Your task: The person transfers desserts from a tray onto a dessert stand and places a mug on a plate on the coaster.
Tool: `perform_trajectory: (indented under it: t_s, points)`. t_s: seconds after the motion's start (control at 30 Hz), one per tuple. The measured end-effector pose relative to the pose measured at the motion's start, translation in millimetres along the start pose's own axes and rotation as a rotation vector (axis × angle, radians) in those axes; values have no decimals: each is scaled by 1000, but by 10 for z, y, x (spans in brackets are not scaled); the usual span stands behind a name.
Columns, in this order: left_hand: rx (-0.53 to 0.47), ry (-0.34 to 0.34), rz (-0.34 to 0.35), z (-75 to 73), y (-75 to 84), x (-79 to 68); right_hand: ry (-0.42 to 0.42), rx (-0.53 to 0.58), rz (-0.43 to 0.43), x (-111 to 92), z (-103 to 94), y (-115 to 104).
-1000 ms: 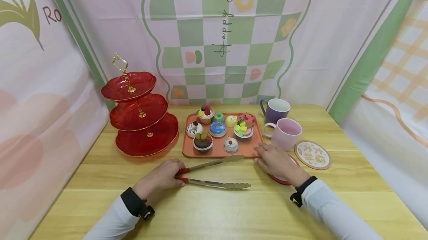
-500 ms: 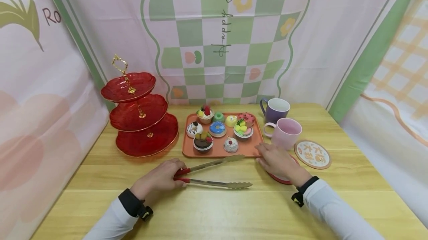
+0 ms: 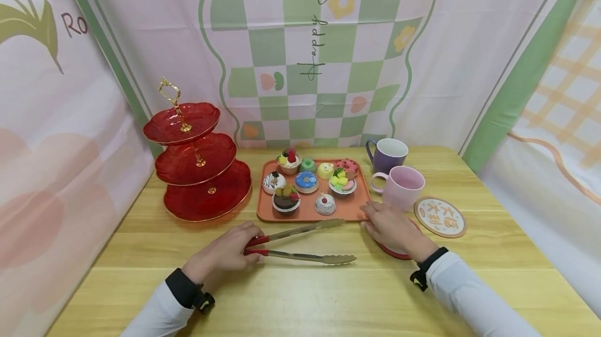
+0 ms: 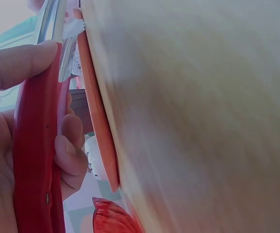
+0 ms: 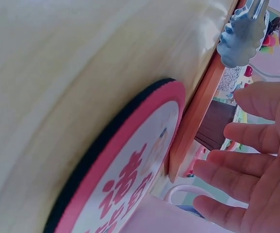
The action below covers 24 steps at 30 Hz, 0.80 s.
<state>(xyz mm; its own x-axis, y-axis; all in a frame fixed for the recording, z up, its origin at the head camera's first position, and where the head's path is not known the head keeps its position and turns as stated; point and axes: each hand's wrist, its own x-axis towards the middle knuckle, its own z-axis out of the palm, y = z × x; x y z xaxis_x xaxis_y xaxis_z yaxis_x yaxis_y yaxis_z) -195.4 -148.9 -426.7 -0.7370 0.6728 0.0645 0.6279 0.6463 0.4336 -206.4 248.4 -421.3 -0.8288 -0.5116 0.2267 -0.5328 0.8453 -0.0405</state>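
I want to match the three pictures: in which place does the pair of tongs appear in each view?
Head: tongs lie below centre, red ends in the left hand.
Left wrist: red handles run up the left side, steel towards the top.
Right wrist: a scalloped steel end, top right.
Shared landmark: the orange tray, visible in all three.

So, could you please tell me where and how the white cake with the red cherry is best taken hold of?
Probably with the tongs, gripping the white cake by its rounded sides, below the cherry, and coming from the front. It sits near the tray's front edge with bare tray to its left and right, leaving room for both tips, while gripping higher might disturb the cherry.
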Motion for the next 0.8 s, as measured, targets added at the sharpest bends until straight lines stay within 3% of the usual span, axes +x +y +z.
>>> perform_trajectory:
  t_s: [0.43,0.6,0.8]
  points:
    - [-34,10,-25,-39,50,-33,34,28,45,111,52,102]
    - [-62,13,-39,-64,73,-37,-27,70,141,174,68,146]
    - [-63,29,-42,-84,88,-45,-110,194,276,250,68,168]
